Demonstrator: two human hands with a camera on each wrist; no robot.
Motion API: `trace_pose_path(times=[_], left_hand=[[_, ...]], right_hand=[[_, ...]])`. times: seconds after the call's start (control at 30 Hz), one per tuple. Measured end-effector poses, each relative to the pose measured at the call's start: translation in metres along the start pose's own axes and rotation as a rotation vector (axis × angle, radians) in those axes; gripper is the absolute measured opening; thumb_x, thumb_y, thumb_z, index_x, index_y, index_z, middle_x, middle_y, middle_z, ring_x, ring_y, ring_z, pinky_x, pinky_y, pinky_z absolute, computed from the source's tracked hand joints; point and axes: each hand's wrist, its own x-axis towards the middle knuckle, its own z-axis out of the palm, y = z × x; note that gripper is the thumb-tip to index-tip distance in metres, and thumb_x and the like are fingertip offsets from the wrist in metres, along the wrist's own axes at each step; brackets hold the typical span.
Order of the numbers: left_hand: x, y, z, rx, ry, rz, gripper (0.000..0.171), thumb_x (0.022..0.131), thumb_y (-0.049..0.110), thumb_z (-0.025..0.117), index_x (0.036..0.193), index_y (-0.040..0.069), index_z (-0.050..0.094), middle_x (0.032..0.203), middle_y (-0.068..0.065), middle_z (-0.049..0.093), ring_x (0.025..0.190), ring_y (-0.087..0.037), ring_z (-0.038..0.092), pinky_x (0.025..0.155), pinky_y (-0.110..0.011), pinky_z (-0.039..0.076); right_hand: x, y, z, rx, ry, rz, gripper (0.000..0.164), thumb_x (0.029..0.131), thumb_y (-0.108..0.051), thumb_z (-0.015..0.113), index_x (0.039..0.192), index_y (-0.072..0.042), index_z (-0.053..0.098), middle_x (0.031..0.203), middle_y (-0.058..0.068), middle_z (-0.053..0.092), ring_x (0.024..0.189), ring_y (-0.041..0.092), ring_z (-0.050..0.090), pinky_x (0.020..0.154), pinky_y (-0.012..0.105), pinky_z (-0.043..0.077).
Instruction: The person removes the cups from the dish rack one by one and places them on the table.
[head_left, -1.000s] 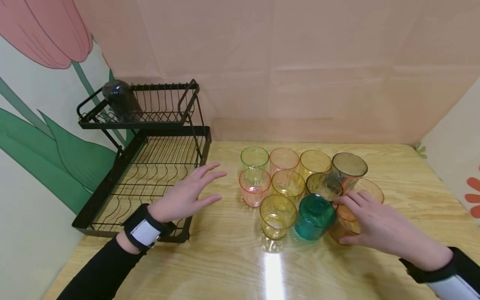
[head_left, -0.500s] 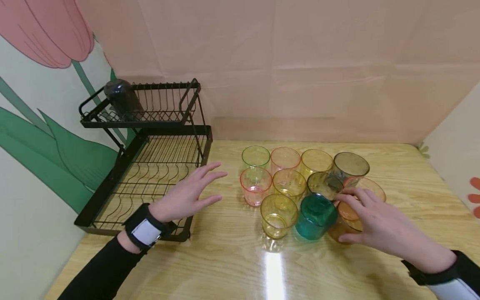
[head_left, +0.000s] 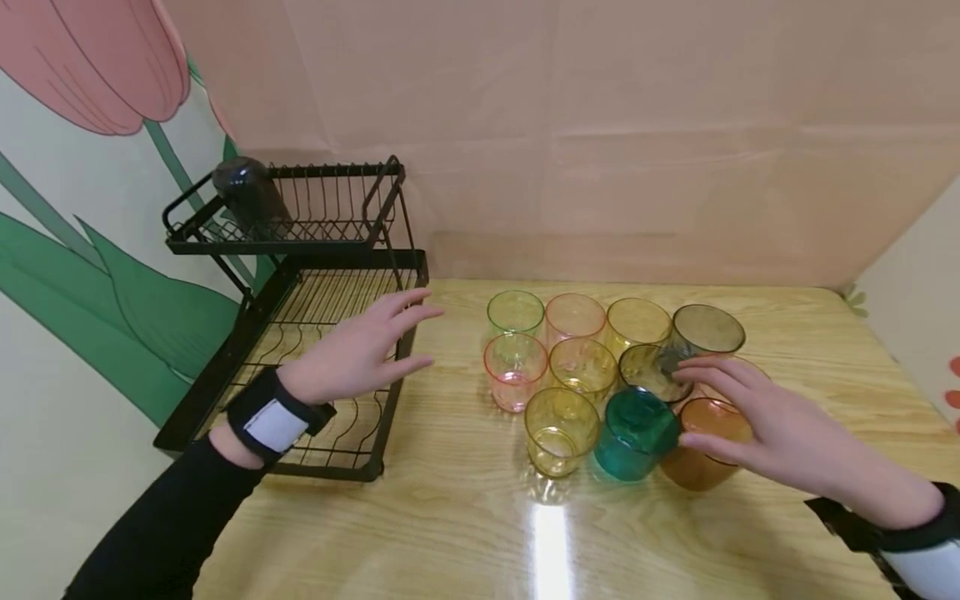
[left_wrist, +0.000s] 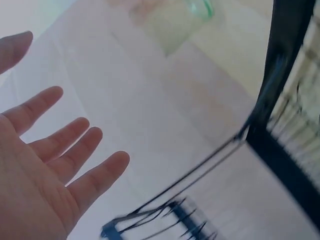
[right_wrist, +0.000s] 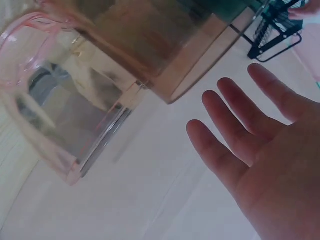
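In the head view my right hand [head_left: 780, 437] hovers with relaxed fingers over the amber-orange glass [head_left: 697, 471] at the front right of the group. The right wrist view has those fingers [right_wrist: 215, 152] apart from the orange glass [right_wrist: 150, 55], nothing in the palm. A teal glass [head_left: 628, 454] stands just left of it, and a pale pink glass [right_wrist: 45, 135] behind it is mostly hidden by my hand in the head view. My left hand [head_left: 352, 350] hangs over the right side of the black dish rack [head_left: 373, 471], fingers spread, holding nothing.
Several coloured tumblers stand close together, among them a yellow one [head_left: 561, 433], a pink-rimmed one [head_left: 516, 379], a green one [head_left: 515, 310] and a grey one [head_left: 708, 327]. A dark glass [head_left: 251, 196] leans upside down on the rack's upper tier [head_left: 277, 247]. A pink-covered wall [head_left: 555, 200] bounds the back.
My right hand has come up off the orange glass, its fingers straighter. My left hand has shifted left and away from me, further over the rack. The glasses stay put.
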Motion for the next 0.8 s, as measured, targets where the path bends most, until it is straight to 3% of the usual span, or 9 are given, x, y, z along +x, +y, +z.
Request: trace_pose_path(times=[0.2,0.27,0.33,0.5,0.6,0.8], left_hand=[[0.01,-0.006,-0.042,0.095,0.07,0.009,0.058,0.095,0.038,0.063,0.144,0.012,0.046,0.152,-0.015,0.031,0.127,-0.031,0.044,0.074,-0.041,0.054],[0.015,-0.011,-0.059,0.122,0.099,-0.006,0.057,0.096,0.039,0.062,0.143,0.013,0.046,0.152,-0.014,0.032,0.132,-0.033,0.038,0.078,-0.046,0.053],[0.02,-0.019,-0.077,0.149,0.131,-0.037,0.056,0.096,0.04,0.061,0.143,0.012,0.046,0.152,-0.014,0.032,0.132,-0.034,0.039,0.073,-0.046,0.054],[0.039,-0.051,-0.118,0.177,0.145,-0.211,0.059,0.099,0.041,0.055,0.147,0.01,0.04,0.154,-0.017,0.028,0.136,-0.04,0.032,0.085,-0.058,0.048],[0.047,-0.077,-0.134,0.163,0.085,-0.347,0.066,0.1,0.046,0.048,0.152,0.008,0.031,0.156,-0.022,0.02,0.139,-0.044,0.022,0.101,-0.065,0.031],[0.05,-0.122,-0.146,0.195,-0.076,-0.557,0.079,0.099,0.053,0.04,0.154,0.001,0.016,0.153,-0.034,0.012,0.138,-0.054,0.01,0.106,-0.067,0.017]], right_hand=[[0.009,-0.003,0.0,0.023,-0.022,0.021,0.063,0.082,-0.036,0.078,0.135,-0.015,0.051,0.135,0.009,0.048,0.112,0.034,0.052,0.076,0.056,0.049],[0.012,-0.003,0.0,0.012,-0.014,0.01,0.063,0.083,-0.035,0.078,0.135,-0.015,0.051,0.135,0.008,0.048,0.11,0.031,0.054,0.075,0.054,0.049],[0.013,-0.003,0.0,0.001,-0.004,-0.001,0.063,0.083,-0.035,0.078,0.135,-0.016,0.051,0.134,0.006,0.049,0.11,0.03,0.054,0.076,0.052,0.049],[0.015,-0.005,0.001,-0.002,0.017,-0.008,0.063,0.081,-0.034,0.079,0.134,-0.015,0.052,0.131,0.002,0.051,0.108,0.025,0.054,0.081,0.048,0.044],[0.016,-0.007,0.002,0.007,0.004,0.0,0.061,0.083,-0.036,0.078,0.134,-0.015,0.052,0.129,0.001,0.051,0.108,0.027,0.054,0.082,0.049,0.044],[0.018,-0.01,0.006,0.005,0.027,-0.018,0.059,0.083,-0.035,0.078,0.132,-0.015,0.053,0.127,-0.001,0.052,0.107,0.023,0.054,0.08,0.046,0.045]])
